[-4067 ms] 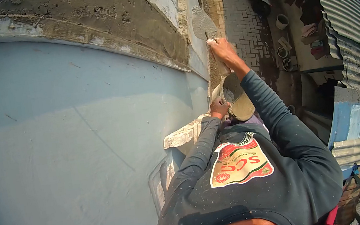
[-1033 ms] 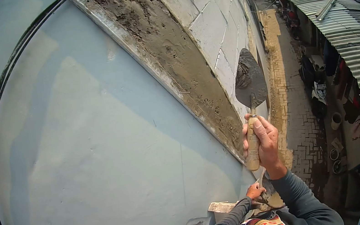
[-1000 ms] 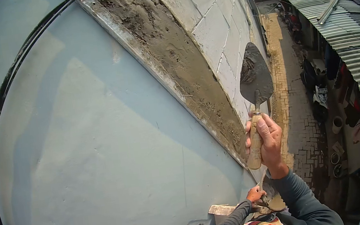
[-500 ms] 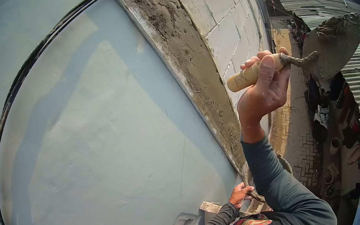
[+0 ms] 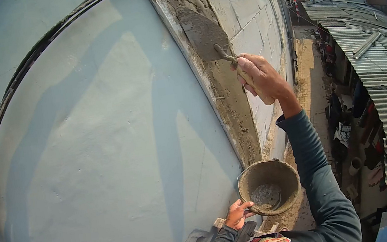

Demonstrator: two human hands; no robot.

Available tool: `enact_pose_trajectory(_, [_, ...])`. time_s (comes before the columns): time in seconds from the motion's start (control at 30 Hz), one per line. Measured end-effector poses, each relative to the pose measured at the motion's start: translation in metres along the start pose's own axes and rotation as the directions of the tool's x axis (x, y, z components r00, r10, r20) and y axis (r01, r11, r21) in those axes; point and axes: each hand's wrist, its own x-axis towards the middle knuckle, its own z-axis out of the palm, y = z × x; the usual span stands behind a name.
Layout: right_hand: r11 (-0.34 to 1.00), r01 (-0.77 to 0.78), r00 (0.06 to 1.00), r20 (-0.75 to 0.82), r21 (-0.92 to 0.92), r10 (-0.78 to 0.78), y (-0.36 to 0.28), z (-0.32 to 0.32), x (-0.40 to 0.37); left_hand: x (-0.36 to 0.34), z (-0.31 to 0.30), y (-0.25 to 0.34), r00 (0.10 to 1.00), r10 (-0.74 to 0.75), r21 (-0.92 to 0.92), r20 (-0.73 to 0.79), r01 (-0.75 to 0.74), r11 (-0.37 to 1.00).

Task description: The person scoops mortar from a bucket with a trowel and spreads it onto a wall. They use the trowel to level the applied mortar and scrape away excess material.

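Note:
My right hand (image 5: 262,77) is closed round the wooden handle of a trowel (image 5: 203,33). The trowel's mortar-smeared blade lies against, or very close over, a strip of wet grey mortar (image 5: 236,110) along the wall's edge. Lower down, my left hand (image 5: 239,214) grips the rim of a bucket (image 5: 283,177). The bucket is tilted so that its inside shows, crusted with mortar and holding a little wet mix at the bottom. A straight batten (image 5: 198,80) borders the mortar strip on its left side.
A smooth pale blue wall (image 5: 96,169) fills the left, crossed by black cables (image 5: 24,78). Bare blockwork (image 5: 251,19) continues right of the mortar. Far below runs a paved alley (image 5: 307,70), beside corrugated metal roofs (image 5: 367,52).
My right hand has swung the trowel left, from out over the alley to the mortar strip. The bucket has come up into fuller view in my left hand.

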Motion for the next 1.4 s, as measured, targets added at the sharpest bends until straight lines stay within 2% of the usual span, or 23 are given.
enact_pose_trajectory(0.03, [1.0,-0.008,1.0,0.0,-0.005,0.008,0.003,-0.004,0.008,0.001,0.001,0.0,1.0,-0.008,-0.005,0.004,0.008,1.0])
enact_pose_trajectory(0.1, [0.994,-0.113,0.984,0.143,0.012,0.11,0.014,-0.012,0.018,0.002,0.001,0.0,1.0,0.008,-0.031,0.021,-0.008,0.999])
enact_pose_trajectory(0.13, [0.994,-0.108,0.974,0.201,0.007,0.104,0.018,-0.015,0.018,0.007,0.004,0.002,0.999,0.013,-0.042,0.032,-0.012,0.999])
enact_pose_trajectory(0.3, [0.977,-0.213,0.94,0.271,-0.009,0.208,0.028,-0.024,-0.021,0.008,0.007,0.007,0.997,-0.005,0.015,0.076,0.004,1.0])
enact_pose_trajectory(0.37, [0.949,-0.28,0.933,0.271,0.145,0.234,0.026,-0.024,-0.041,0.012,0.006,0.005,0.997,0.005,0.024,0.079,-0.007,1.0])
enact_pose_trajectory(0.4, [0.898,-0.321,0.934,0.256,0.3,0.248,0.026,-0.019,-0.047,0.015,0.007,0.006,0.997,-0.004,0.029,0.083,0.001,1.0])
enact_pose_trajectory(0.43, [0.9,-0.321,0.934,0.256,0.296,0.249,0.023,-0.017,-0.042,0.016,0.007,0.004,0.996,-0.017,0.034,0.086,0.014,0.999])
enact_pose_trajectory(0.47, [0.762,-0.326,0.933,0.319,0.56,0.165,0.02,-0.014,-0.034,0.017,0.006,0.001,0.996,-0.02,0.032,0.09,0.017,0.999])
enact_pose_trajectory(0.5, [0.549,-0.328,0.934,0.353,0.769,0.063,0.016,-0.01,-0.023,0.019,0.005,-0.002,0.996,-0.023,0.049,0.089,0.019,0.999])
enact_pose_trajectory(0.53, [0.435,-0.352,0.925,0.379,0.829,0.025,0.007,-0.006,-0.008,0.02,0.003,-0.001,0.996,-0.024,0.068,0.087,0.018,0.998])
enact_pose_trajectory(0.57, [0.433,-0.353,0.925,0.379,0.829,0.028,-0.003,0.004,-0.001,0.019,0.002,-0.002,0.996,-0.027,0.068,0.086,0.021,0.998])
enact_pose_trajectory(0.63, [0.641,-0.418,0.895,0.41,0.643,0.172,-0.025,0.024,0.008,0.016,0.001,-0.002,0.996,-0.023,0.063,0.092,0.018,0.998])
enact_pose_trajectory(0.7, [0.645,-0.415,0.891,0.43,0.642,0.146,-0.022,0.025,0.005,0.015,-0.003,-0.001,0.995,-0.028,0.049,0.092,0.023,0.999])
enact_pose_trajectory(0.77, [0.747,-0.41,0.888,0.415,0.523,0.197,-0.023,0.024,-0.002,0.014,-0.002,-0.003,0.995,-0.036,0.031,0.097,0.033,0.999])
enact_pose_trajectory(0.93, [0.753,-0.442,0.873,0.427,0.488,0.235,-0.027,0.007,-0.023,0.014,0.005,0.007,0.995,-0.035,0.094,0.094,0.026,0.995])
enact_pose_trajectory(1.0, [0.847,-0.391,0.908,0.298,0.36,0.293,-0.03,-0.006,-0.033,0.014,0.006,0.006,0.994,-0.037,0.108,0.098,0.026,0.994])
enact_pose_trajectory(1.03, [0.85,-0.39,0.909,0.298,0.356,0.292,-0.031,-0.007,-0.028,0.015,0.005,0.005,0.995,-0.03,0.111,0.096,0.019,0.994])
enact_pose_trajectory(1.1, [0.997,-0.056,0.997,0.049,0.062,0.053,-0.028,-0.01,-0.005,0.015,0.004,0.002,0.995,-0.027,0.12,0.091,0.016,0.993])
enact_pose_trajectory(1.13, [0.996,-0.056,0.998,0.045,0.066,0.053,-0.022,-0.011,0.012,0.015,0.003,0.0,0.994,-0.028,0.115,0.105,0.015,0.993])
enact_pose_trajectory(1.2, [0.979,0.043,0.999,0.025,-0.201,-0.038,-0.005,-0.007,0.041,0.014,-0.003,0.002,0.994,-0.032,0.118,0.109,0.019,0.993])
enact_pose_trajectory(1.23, [0.98,0.039,0.999,0.025,-0.197,-0.035,0.002,-0.004,0.042,0.013,-0.003,0.002,0.993,-0.048,0.123,0.11,0.034,0.992])
enact_pose_trajectory(1.33, [0.984,-0.144,0.989,-0.053,-0.103,0.139,0.012,-0.008,0.039,0.012,0.001,0.0,0.992,-0.05,0.104,0.117,0.038,0.994])
enact_pose_trajectory(1.4, [0.977,-0.187,0.981,-0.067,-0.103,0.181,0.012,-0.007,0.028,0.009,0.004,-0.001,0.994,-0.035,0.102,0.105,0.024,0.994])
